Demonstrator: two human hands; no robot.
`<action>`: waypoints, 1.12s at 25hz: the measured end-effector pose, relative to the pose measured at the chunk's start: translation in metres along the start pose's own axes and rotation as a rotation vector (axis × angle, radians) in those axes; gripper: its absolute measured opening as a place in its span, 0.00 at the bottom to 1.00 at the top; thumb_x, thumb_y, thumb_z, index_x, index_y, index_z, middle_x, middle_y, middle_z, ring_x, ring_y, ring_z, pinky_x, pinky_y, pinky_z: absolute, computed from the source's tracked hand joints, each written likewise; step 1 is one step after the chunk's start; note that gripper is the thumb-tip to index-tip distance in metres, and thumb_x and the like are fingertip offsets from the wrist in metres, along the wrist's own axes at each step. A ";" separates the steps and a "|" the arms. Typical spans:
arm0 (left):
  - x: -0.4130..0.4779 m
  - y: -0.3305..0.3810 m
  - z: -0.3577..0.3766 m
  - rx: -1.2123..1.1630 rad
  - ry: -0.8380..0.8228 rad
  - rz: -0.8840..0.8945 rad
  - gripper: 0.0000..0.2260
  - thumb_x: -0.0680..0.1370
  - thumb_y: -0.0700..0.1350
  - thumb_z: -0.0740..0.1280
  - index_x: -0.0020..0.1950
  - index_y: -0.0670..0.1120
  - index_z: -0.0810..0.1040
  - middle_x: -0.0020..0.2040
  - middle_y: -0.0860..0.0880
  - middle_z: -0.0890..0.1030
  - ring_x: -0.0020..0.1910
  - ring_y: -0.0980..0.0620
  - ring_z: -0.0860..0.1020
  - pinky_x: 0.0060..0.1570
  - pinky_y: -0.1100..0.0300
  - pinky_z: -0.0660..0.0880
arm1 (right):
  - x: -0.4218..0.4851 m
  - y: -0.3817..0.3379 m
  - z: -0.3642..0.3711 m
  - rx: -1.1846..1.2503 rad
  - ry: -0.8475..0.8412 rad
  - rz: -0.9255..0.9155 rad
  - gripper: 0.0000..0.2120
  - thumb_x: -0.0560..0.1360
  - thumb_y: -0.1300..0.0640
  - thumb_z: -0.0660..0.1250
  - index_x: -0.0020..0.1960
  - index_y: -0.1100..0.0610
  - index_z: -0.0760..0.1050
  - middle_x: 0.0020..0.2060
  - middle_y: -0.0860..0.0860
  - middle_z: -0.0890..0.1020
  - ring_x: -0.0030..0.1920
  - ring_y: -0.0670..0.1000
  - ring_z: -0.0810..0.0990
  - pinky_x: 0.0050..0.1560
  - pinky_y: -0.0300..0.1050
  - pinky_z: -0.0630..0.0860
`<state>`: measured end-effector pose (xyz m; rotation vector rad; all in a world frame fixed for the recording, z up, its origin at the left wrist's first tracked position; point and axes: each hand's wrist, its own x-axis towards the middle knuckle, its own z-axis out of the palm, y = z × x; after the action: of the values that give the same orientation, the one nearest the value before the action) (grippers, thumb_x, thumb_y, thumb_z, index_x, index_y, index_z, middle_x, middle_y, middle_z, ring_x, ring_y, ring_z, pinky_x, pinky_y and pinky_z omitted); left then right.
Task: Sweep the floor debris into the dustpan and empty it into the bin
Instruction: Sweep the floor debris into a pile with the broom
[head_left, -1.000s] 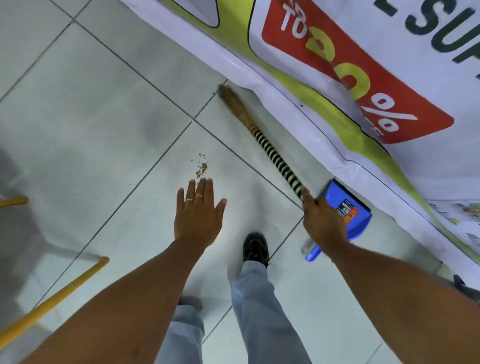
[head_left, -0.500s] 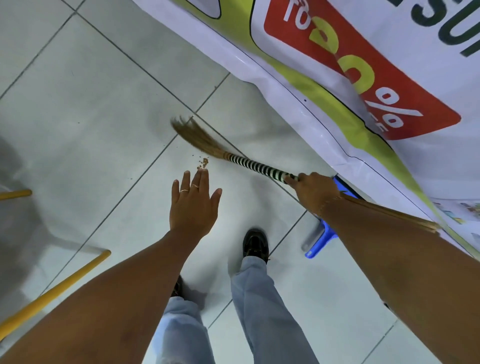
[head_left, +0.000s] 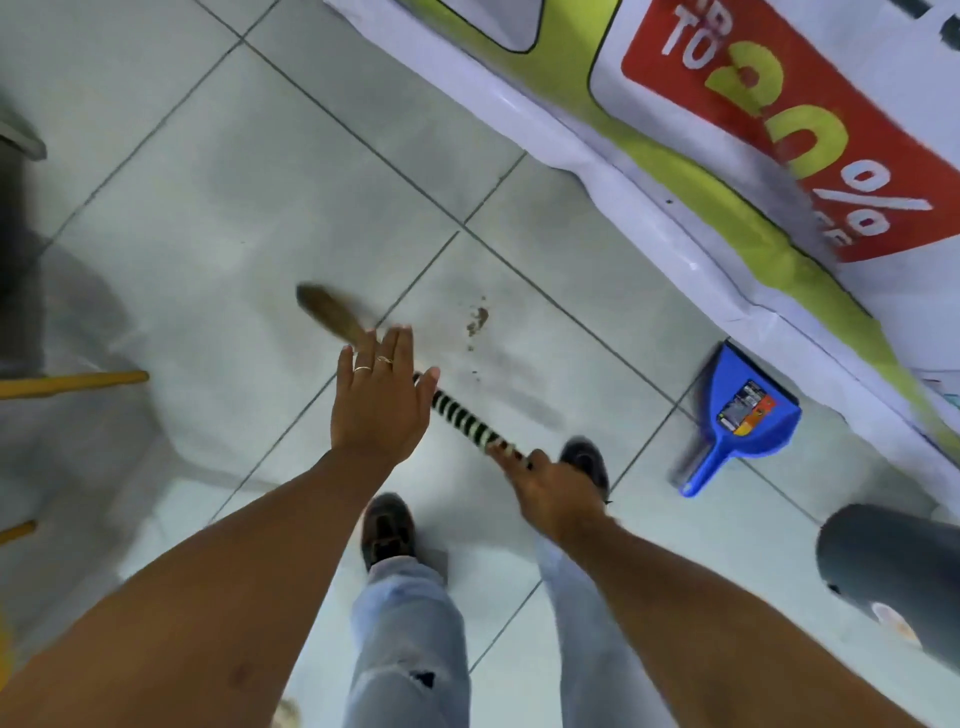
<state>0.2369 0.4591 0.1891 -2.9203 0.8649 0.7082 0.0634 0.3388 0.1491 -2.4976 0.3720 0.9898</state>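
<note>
brown grit, the floor debris (head_left: 477, 321), lies in a small loose pile on the pale floor tile (head_left: 218, 197), up and to the right of the broom's bristle head (head_left: 332, 314) and to the left of the blue dustpan (head_left: 748, 415). the right hand (head_left: 550, 486) is wrapped tight around the near end of the hand broom (head_left: 462, 421), whose long axis runs from that grip away and leftward, black-and-white banded handle first, blurred bristles farthest out. the left hand (head_left: 382, 397) hovers flat with fingers spread, holding nothing, above the broom's middle. the dustpan rests by the printed banner (head_left: 675, 156), mouth toward the banner, handle pointing back toward the person. judging from this, the debris sits between bristles and pan, so a rightward stroke suits; the pan's mouth faces the wrong way. a dark grey bin (head_left: 893, 566) stands at the right edge.
</note>
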 end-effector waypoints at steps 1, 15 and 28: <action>-0.006 -0.022 -0.003 0.021 -0.008 0.017 0.26 0.80 0.54 0.53 0.73 0.38 0.63 0.71 0.40 0.70 0.73 0.39 0.64 0.71 0.41 0.60 | 0.008 -0.040 0.008 0.025 -0.081 0.009 0.24 0.81 0.57 0.51 0.75 0.45 0.53 0.57 0.62 0.75 0.53 0.63 0.79 0.50 0.55 0.76; -0.039 -0.141 -0.014 0.031 0.002 0.042 0.27 0.79 0.53 0.54 0.72 0.37 0.64 0.70 0.38 0.71 0.72 0.37 0.64 0.70 0.40 0.60 | 0.027 -0.166 0.036 0.622 -0.060 0.680 0.22 0.80 0.60 0.52 0.73 0.55 0.58 0.59 0.59 0.79 0.59 0.60 0.77 0.55 0.48 0.74; -0.055 -0.116 -0.022 -0.011 -0.044 0.133 0.27 0.81 0.53 0.54 0.75 0.39 0.58 0.74 0.41 0.65 0.76 0.41 0.57 0.74 0.44 0.53 | -0.076 -0.228 0.068 1.189 0.190 0.986 0.18 0.81 0.58 0.52 0.70 0.54 0.66 0.58 0.59 0.79 0.53 0.56 0.78 0.47 0.40 0.69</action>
<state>0.2657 0.5829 0.2196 -2.8659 1.0620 0.7839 0.0589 0.5770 0.2233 -1.2221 1.7324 0.4912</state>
